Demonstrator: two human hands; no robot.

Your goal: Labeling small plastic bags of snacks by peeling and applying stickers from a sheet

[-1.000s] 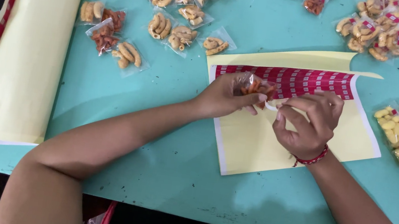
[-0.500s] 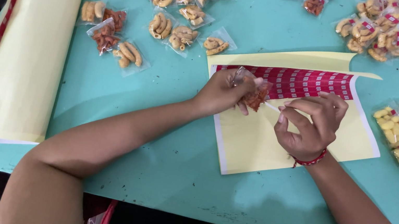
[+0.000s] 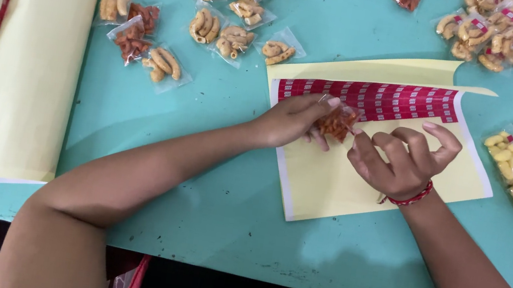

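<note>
Over the yellow sticker sheet (image 3: 359, 180), the left hand (image 3: 297, 120) pinches a small packet of reddish snacks (image 3: 337, 122), the right hand (image 3: 403, 160) curled just beside it, fingertips touching the packet.

Both our forearms reach in from below and meet at the middle. Our left hand (image 3: 297, 122) has its fingers pinched together; our right hand (image 3: 403, 160) curls beside it, fingers bent, a red band on its wrist.
</note>
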